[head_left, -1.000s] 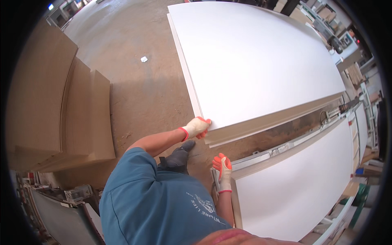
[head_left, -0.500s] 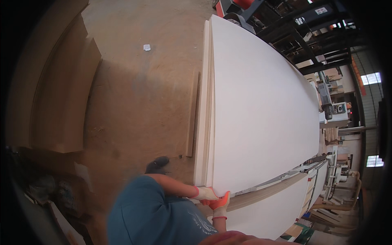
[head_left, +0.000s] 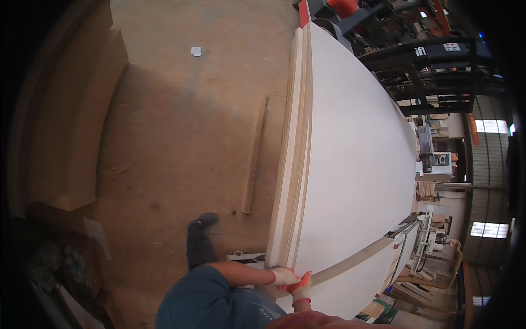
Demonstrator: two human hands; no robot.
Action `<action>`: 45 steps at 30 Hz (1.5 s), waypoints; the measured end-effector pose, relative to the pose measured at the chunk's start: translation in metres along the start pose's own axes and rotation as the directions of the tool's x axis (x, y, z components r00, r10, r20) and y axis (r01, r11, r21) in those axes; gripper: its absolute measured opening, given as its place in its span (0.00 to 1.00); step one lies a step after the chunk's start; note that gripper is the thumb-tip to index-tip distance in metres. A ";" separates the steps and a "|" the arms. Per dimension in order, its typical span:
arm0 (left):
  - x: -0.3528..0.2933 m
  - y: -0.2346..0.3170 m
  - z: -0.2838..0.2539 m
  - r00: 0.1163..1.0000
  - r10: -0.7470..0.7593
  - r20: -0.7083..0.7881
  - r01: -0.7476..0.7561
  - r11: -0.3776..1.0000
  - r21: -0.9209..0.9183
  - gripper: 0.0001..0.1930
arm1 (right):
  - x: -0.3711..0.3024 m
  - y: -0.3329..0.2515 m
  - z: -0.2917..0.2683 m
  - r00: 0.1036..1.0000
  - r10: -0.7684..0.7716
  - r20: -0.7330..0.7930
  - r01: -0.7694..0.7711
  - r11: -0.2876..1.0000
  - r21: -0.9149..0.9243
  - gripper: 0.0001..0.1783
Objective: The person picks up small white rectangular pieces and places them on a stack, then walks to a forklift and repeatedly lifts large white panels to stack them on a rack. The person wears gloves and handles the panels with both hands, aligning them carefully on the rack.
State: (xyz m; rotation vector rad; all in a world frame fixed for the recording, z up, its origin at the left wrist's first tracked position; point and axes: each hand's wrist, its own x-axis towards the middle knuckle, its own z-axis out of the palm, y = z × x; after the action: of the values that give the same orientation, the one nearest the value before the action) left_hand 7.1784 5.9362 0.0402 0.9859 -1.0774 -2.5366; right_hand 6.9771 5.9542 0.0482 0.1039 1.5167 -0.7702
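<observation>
A large white board (head_left: 356, 142) lies flat on a stack of similar boards (head_left: 287, 164), whose layered brown and cream edges face left. My left hand (head_left: 284, 276), in a pale work glove with an orange-red palm, is closed at the board's near-left corner. Right beside it, touching it, my right hand (head_left: 301, 285) in a matching glove is closed on the same near edge. The fingertips are partly hidden. Close to my right hand, a second white-topped board stack (head_left: 345, 282) shows a thick layered edge along the first board's near side.
A wooden strip (head_left: 255, 156) lies on the brown floor left of the stack. Large brown panels (head_left: 71, 137) stand at far left. Dark forklift-like machinery (head_left: 422, 71) borders the far right end. My dark shoe (head_left: 203, 220) is on the floor, and a white scrap (head_left: 196, 51) lies farther off.
The view has shifted. The gap between the large board and the nearer stack has closed, and more layered edges show on the left. Both hands keep their hold at the corner.
</observation>
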 end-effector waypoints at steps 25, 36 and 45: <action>-0.024 -0.152 0.082 0.994 -0.104 0.033 0.109 0.970 -0.219 0.36 | -0.048 0.163 -0.160 0.865 -0.427 -0.262 0.430 0.902 -0.048 0.36; -0.162 -0.248 0.118 0.949 -0.262 0.173 0.302 0.913 -0.273 0.36 | -0.126 0.348 -0.182 0.806 -0.356 -0.473 0.386 0.922 -0.035 0.35; -0.372 -0.276 -0.061 0.985 -0.042 -0.166 -0.038 0.893 -0.448 0.20 | -0.190 0.511 0.054 0.980 -0.190 -0.064 0.198 0.967 0.163 0.30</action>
State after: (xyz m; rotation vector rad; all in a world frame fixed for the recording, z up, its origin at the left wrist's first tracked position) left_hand 7.5156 6.2577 0.0008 1.0395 -0.4052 -2.4748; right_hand 7.3076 6.3909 0.0246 0.1022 1.5199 -1.0600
